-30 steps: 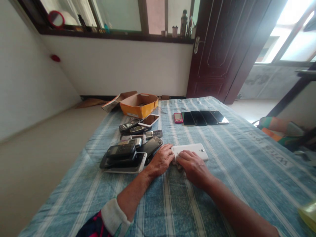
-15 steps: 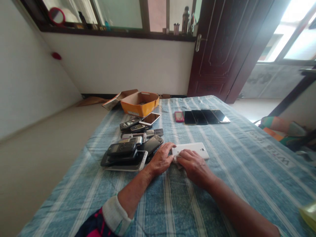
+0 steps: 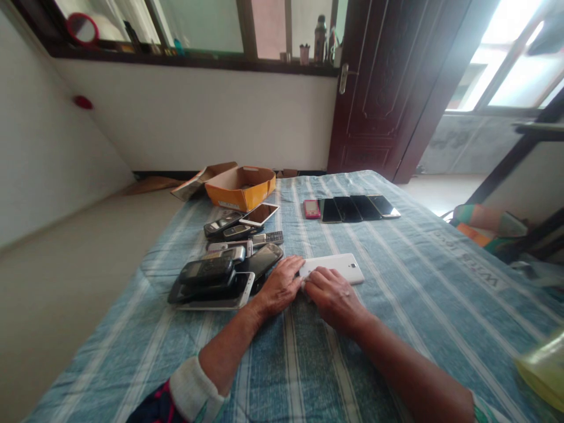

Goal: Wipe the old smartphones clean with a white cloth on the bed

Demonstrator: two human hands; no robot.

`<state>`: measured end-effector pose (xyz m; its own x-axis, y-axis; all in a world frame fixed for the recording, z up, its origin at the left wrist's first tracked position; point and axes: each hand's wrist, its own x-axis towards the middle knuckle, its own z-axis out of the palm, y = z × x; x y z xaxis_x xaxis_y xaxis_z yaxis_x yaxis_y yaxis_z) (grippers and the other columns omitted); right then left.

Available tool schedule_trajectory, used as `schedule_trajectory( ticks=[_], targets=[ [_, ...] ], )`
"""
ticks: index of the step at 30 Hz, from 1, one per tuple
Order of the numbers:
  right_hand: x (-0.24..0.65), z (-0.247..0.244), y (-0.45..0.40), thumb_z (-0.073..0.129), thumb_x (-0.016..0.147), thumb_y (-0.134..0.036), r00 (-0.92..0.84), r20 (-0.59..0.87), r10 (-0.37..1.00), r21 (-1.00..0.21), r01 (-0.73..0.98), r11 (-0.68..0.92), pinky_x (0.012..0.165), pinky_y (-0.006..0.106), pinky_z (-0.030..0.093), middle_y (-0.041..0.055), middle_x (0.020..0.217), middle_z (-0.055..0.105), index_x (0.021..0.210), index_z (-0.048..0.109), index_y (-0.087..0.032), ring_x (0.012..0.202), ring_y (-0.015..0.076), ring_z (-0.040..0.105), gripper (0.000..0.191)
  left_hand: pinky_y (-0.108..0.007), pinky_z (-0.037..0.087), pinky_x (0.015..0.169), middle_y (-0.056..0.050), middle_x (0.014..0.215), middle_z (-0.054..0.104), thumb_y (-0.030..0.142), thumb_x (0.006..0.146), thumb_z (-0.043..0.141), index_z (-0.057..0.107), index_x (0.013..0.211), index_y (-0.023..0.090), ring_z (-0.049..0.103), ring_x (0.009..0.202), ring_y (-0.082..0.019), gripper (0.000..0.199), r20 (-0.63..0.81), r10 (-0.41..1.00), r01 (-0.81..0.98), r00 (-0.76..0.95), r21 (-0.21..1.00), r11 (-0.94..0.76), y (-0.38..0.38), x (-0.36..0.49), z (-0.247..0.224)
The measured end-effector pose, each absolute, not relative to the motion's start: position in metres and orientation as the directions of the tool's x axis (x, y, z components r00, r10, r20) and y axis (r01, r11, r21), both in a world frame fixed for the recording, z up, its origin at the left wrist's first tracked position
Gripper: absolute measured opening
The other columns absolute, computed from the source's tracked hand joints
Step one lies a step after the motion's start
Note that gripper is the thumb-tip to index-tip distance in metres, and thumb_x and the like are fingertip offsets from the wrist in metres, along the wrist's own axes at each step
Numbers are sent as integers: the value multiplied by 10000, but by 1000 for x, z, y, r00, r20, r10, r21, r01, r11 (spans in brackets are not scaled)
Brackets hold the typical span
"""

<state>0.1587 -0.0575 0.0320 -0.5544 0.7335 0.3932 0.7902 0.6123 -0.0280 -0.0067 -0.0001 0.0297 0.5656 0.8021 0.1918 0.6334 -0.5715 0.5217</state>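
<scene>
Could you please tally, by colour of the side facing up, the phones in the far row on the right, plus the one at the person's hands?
Pink phone: 1
Black-screened phones, overlapping in the row: 4
White phone, back up: 1
Total: 6

The left hand (image 3: 281, 285) and right hand (image 3: 333, 298) touch a face-down white smartphone (image 3: 341, 267) on striped blue cloth (image 3: 405, 276), right of piled mobile phones (image 3: 207, 271).
</scene>
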Motion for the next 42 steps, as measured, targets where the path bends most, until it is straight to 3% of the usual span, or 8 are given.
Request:
schedule_trajectory(
  ticks=[7, 13, 18, 24, 29, 36, 42],
  targets=[
    [165, 33, -56, 532, 892, -144, -548, 376, 747, -32, 798, 602, 689, 314, 315, 45, 824, 575, 806, 602, -167, 821, 190, 464, 113, -426, 341, 1089, -137, 1312, 562, 189, 867, 438, 558, 1229, 117, 465, 1255, -240, 389, 203, 799, 657, 566, 475, -586, 1, -7, 27],
    [211, 42, -53, 527, 818, -26, -437, 267, 859, -145, 863, 484, 681, 280, 323, 34, 802, 581, 715, 607, -169, 793, 165, 492, 193, -424, 359, 1077, -139, 1288, 583, 194, 870, 467, 583, 1209, 119, 493, 1229, -242, 366, 224, 787, 659, 575, 443, -608, 3, -7, 22],
    [242, 47, -53, 503, 801, 3, -383, 239, 892, -192, 882, 430, 672, 260, 341, 42, 852, 590, 795, 647, -173, 848, 171, 506, 228, -426, 354, 1084, -132, 1295, 580, 188, 869, 487, 585, 1213, 124, 486, 1239, -251, 364, 222, 789, 667, 573, 433, -606, 2, -6, 22],
    [226, 40, -55, 539, 835, -57, -463, 301, 834, -54, 865, 500, 650, 283, 324, 38, 786, 561, 712, 601, -163, 770, 171, 466, 174, -440, 351, 1085, -163, 1293, 574, 148, 847, 493, 576, 1220, 76, 485, 1234, -269, 389, 211, 788, 676, 578, 417, -607, 1, -4, 22],
    [182, 36, -56, 526, 865, -81, -569, 357, 741, 84, 809, 581, 625, 312, 307, 47, 766, 545, 693, 583, -164, 745, 183, 435, 199, -439, 370, 1071, -115, 1283, 589, 141, 844, 468, 588, 1203, 142, 500, 1218, -247, 378, 251, 772, 665, 583, 398, -632, 2, -5, 18],
    [145, 34, -57, 484, 902, -120, -634, 379, 674, 155, 762, 629, 643, 341, 345, 76, 832, 556, 781, 601, -146, 802, 215, 439, 169, -429, 386, 1061, -103, 1270, 599, 178, 887, 426, 590, 1192, 164, 511, 1210, -228, 347, 292, 745, 653, 599, 360, -666, 7, -8, 14],
    [196, 28, -60, 472, 916, -127, -601, 408, 687, 146, 786, 601, 679, 320, 376, 61, 810, 542, 742, 583, -154, 809, 196, 455, 208, -446, 373, 1075, -104, 1305, 578, 136, 835, 460, 594, 1208, 159, 495, 1230, -248, 397, 271, 775, 672, 571, 388, -631, 11, -10, 8]
  ],
)
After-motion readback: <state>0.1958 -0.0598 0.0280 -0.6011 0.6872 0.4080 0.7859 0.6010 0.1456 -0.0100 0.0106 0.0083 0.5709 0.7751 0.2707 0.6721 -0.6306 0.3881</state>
